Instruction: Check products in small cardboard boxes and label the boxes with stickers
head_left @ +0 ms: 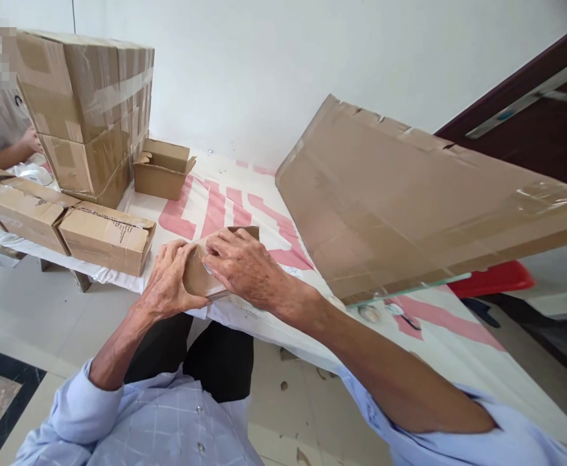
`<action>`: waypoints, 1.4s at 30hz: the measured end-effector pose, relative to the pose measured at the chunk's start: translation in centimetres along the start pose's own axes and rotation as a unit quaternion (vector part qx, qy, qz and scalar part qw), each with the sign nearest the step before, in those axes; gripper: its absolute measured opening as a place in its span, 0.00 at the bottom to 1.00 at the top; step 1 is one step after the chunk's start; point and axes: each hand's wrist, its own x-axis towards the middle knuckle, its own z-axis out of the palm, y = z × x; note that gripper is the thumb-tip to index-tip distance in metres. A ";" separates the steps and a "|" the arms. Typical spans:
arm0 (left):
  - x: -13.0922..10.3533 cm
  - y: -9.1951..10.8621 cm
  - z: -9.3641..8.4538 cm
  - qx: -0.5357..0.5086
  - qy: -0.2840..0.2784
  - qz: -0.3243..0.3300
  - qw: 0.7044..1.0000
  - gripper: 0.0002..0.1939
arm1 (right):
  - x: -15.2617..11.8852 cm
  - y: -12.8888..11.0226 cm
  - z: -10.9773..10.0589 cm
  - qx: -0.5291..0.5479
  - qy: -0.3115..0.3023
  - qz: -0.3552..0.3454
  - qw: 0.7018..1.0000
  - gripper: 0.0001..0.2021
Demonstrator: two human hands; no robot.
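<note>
A small cardboard box [197,275] rests at the front edge of the cloth-covered table, close to my body. Around its left end my left hand [169,278] is closed, thumb along the near lower edge and fingers over the far side. My right hand [247,265] lies over the top of the box, its fingers bent and pressed together against the cardboard. A small bluish-white bit shows beneath those fingertips, too small to name. Behind the right hand a raised edge of the box sticks up. My right hand hides much of the box's right part.
An open cardboard box [160,178] stands beyond my hands, near stacked taped cartons [101,116]. Closed small boxes [106,239] line the left front edge. A large cardboard sheet [410,200] leans at right, above a red stool [497,278]. Another person's hand [32,139] shows far left.
</note>
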 end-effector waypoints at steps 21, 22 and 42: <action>0.5 0.7 0.1 0.005 -0.008 0.005 1.000 0.54 | 0.8 0.5 0.4 0.044 -0.028 0.004 0.999 0.13; 0.5 0.7 0.1 0.006 -0.007 0.005 1.000 0.54 | 0.9 0.6 0.4 0.041 -0.032 0.002 0.999 0.14; 0.4 0.5 -0.4 0.009 -0.013 -0.004 1.000 0.51 | -1.5 3.4 -2.8 0.373 0.120 0.123 0.912 0.07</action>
